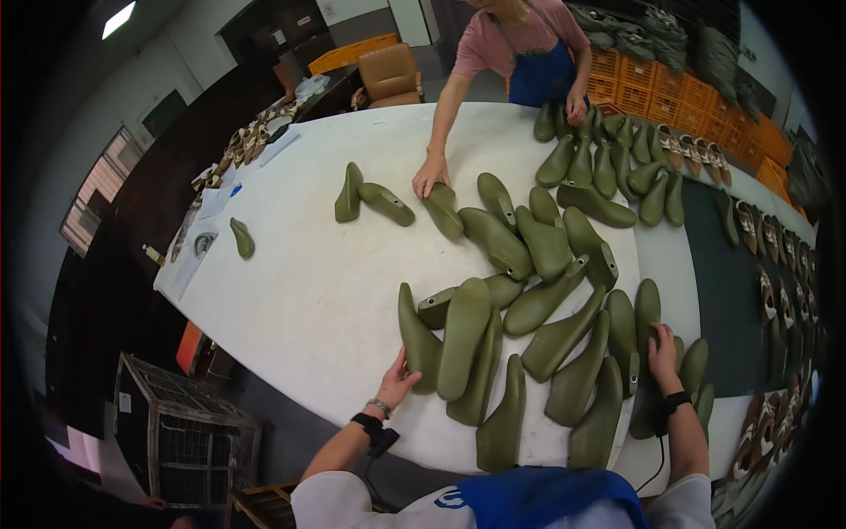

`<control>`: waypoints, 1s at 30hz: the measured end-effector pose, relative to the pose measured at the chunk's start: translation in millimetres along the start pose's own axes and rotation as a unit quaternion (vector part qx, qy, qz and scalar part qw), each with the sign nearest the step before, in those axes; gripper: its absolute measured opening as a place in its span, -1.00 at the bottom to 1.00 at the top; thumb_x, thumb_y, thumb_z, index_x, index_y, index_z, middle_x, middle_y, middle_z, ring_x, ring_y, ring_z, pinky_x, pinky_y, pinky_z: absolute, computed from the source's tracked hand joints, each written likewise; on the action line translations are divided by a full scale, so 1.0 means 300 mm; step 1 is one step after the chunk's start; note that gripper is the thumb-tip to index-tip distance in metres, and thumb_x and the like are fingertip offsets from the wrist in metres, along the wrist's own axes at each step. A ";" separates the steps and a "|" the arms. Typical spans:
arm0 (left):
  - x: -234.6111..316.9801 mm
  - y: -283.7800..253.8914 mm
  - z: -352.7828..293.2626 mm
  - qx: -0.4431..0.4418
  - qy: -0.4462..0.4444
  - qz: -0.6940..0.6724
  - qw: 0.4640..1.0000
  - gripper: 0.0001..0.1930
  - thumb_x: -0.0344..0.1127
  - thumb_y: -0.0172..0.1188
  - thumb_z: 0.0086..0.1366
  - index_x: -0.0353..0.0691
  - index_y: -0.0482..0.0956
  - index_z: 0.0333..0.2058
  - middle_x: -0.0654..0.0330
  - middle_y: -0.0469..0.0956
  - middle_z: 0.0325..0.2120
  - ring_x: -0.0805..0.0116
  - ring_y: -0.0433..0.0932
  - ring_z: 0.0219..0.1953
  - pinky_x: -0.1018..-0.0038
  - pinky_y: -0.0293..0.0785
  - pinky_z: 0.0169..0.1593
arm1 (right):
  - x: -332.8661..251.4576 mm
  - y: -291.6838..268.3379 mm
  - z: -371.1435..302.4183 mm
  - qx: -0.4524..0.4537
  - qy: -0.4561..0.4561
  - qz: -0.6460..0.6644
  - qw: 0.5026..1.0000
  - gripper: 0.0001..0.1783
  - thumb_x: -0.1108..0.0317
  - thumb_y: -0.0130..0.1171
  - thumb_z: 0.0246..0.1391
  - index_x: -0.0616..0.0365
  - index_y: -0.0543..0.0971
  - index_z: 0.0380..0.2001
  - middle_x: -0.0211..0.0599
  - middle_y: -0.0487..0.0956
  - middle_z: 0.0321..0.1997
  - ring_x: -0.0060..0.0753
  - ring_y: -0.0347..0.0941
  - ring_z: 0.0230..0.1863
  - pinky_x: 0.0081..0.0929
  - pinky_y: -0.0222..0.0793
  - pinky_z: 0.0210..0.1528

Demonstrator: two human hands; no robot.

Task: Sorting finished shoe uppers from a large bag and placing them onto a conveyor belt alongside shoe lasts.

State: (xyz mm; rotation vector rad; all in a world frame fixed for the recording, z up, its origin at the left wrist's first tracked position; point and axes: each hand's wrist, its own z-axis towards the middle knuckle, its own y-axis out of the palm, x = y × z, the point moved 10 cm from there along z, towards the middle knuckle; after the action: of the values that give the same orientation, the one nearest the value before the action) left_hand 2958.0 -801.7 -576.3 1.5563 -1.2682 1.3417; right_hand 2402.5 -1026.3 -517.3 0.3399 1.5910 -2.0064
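Many green shoe lasts lie and stand in a loose heap on the white table (282, 220). My left hand (397, 386) is at the heap's near left side, thumb and fingers apart, against the lower side of a tilted shoe last (418, 342). Right beside it, a larger last (465, 339) shows its broad sole. On the right, my right hand (664, 360) has its fingers curled over a long shoe last (648, 304) at the edge of the heap. Part of that last is hidden under my hand and wrist.
Across the table a co-worker's hand (432, 174) rests on another last (443, 212). Lasts stand in rows at the far right, near brown-and-white shoes (694, 154). Orange crates (652, 84) are stacked behind. A wire cage (196, 441) stands on the floor at lower left.
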 end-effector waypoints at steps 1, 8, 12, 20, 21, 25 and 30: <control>-0.007 0.013 -0.008 0.018 0.007 0.001 1.000 -0.23 -0.60 0.02 0.14 -0.21 -0.23 0.23 0.09 0.16 0.13 0.39 0.24 0.09 0.50 0.21 0.11 | 0.005 0.007 0.003 -0.002 0.002 0.005 1.000 -0.63 0.51 0.00 -0.06 0.05 0.36 -0.11 -0.06 0.29 0.02 0.05 0.27 -0.01 -0.29 0.23 0.01; -0.038 0.053 0.052 0.021 -0.002 0.029 0.999 -0.24 -0.51 0.09 0.11 -0.25 -0.15 0.22 0.08 0.37 -0.05 0.44 0.39 -0.09 0.56 0.34 -0.04 | -0.015 0.020 0.026 -0.001 0.003 -0.004 1.000 -0.63 0.54 0.01 -0.08 0.06 0.37 -0.13 -0.05 0.29 0.01 0.06 0.27 -0.01 -0.29 0.24 0.00; 0.012 0.044 0.119 -0.131 -0.057 0.037 0.989 -0.30 -0.38 0.16 0.13 -0.23 0.00 0.20 0.13 0.42 -0.10 0.50 0.40 -0.12 0.55 0.34 -0.05 | -0.028 -0.004 0.078 -0.042 0.018 -0.029 0.999 -0.61 0.52 0.05 -0.14 0.06 0.39 -0.14 -0.03 0.29 0.01 0.04 0.28 -0.03 -0.28 0.27 -0.02; 0.352 -0.846 0.984 0.110 0.011 0.454 0.884 -0.01 0.00 0.28 -0.09 -0.18 -0.15 0.21 -0.21 0.25 0.02 -0.08 0.23 0.09 0.30 0.19 0.13 | -0.849 0.145 0.603 -0.286 -0.110 -0.118 0.945 -0.71 0.31 0.12 -0.20 0.15 0.51 -0.31 -0.13 0.54 -0.45 -0.07 0.47 -0.37 -0.28 0.38 -0.30; 0.362 -0.954 1.049 0.160 -0.012 0.438 0.885 0.03 0.00 0.28 -0.09 -0.14 -0.21 0.22 -0.26 0.21 0.03 -0.09 0.21 0.10 0.30 0.18 0.14 | -0.981 0.242 0.660 -0.313 -0.131 -0.066 0.938 -0.71 0.31 0.12 -0.19 0.14 0.51 -0.30 -0.14 0.55 -0.44 -0.11 0.48 -0.36 -0.33 0.39 -0.30; 0.279 -1.102 1.318 0.255 -0.095 0.408 0.871 0.11 0.10 0.27 -0.12 0.16 -0.39 0.23 -0.34 0.00 0.10 -0.21 0.15 0.10 0.17 0.18 0.12 | -1.368 0.713 0.855 -0.393 -0.157 0.063 0.904 -0.65 0.25 0.10 -0.12 0.14 0.49 -0.21 -0.18 0.55 -0.41 -0.28 0.50 -0.38 -0.38 0.39 -0.26; 0.197 -1.093 1.447 0.352 -0.061 0.428 0.830 -0.09 0.05 0.22 -0.07 0.26 -0.14 0.21 -0.17 0.06 0.08 -0.11 0.20 0.07 0.19 0.21 0.09 | -1.843 1.218 0.972 -0.302 -0.291 -0.082 0.904 -0.23 -0.08 0.05 -0.07 0.05 0.11 0.15 -0.07 0.52 -0.30 -0.17 0.45 -0.18 -0.26 0.36 -0.20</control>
State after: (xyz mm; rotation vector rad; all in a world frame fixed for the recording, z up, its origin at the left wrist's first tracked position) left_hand 3391.9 -1135.2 -582.1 1.5773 -1.7816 2.5406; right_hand 3099.0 -1213.3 -452.1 -0.5932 1.7490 -1.4068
